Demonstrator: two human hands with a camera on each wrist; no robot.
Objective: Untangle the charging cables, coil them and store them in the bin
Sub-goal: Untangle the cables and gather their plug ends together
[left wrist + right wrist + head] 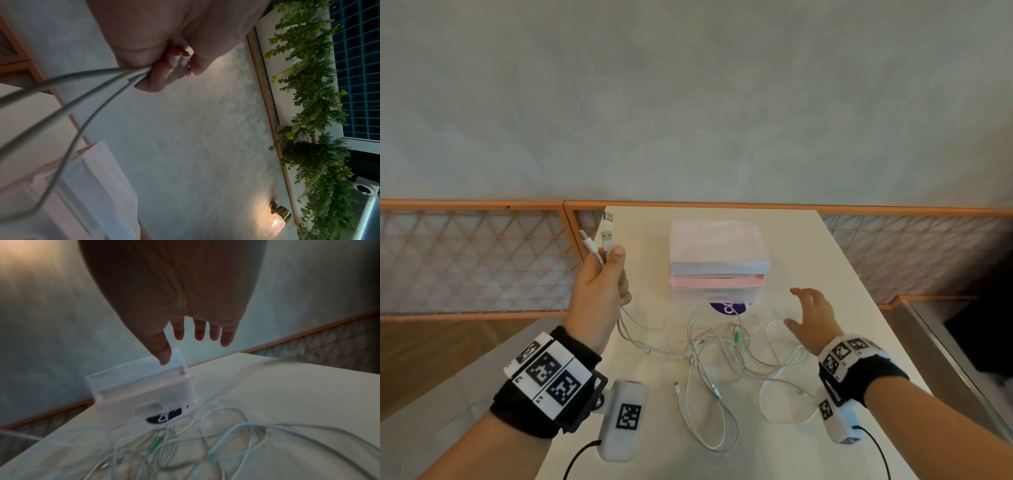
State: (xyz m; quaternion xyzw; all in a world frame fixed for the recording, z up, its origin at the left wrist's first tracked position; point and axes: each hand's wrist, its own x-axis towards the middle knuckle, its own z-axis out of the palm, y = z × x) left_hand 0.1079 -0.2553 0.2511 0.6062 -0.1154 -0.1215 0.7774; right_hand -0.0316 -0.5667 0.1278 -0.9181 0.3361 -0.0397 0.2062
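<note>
Your left hand [599, 284] is raised above the left edge of the white table [825, 274], fingers and thumb pinched tight around the plug ends [604, 236] of several white charging cables [709, 346]; three connectors stand up above your thumb, and the left wrist view shows three cords [86, 91] running out of your closed fingers [162, 74] toward the table. From that fist the cords drop to the tabletop and join a loose tangle of white loops spread across the middle of the table, one small green connector [736, 337] lying within it. Just behind the tangle sits the translucent bin [717, 263], pinkish at its middle, with a purple round sticker [728, 308] showing at its near base. To the right, your right hand [813, 320] hovers above the tangle's right side with fingers spread and relaxed, gripping nothing; the right wrist view shows the straight fingers [200, 331] pointing toward the bin [144, 386], clear of the cables [226, 443] below
</note>
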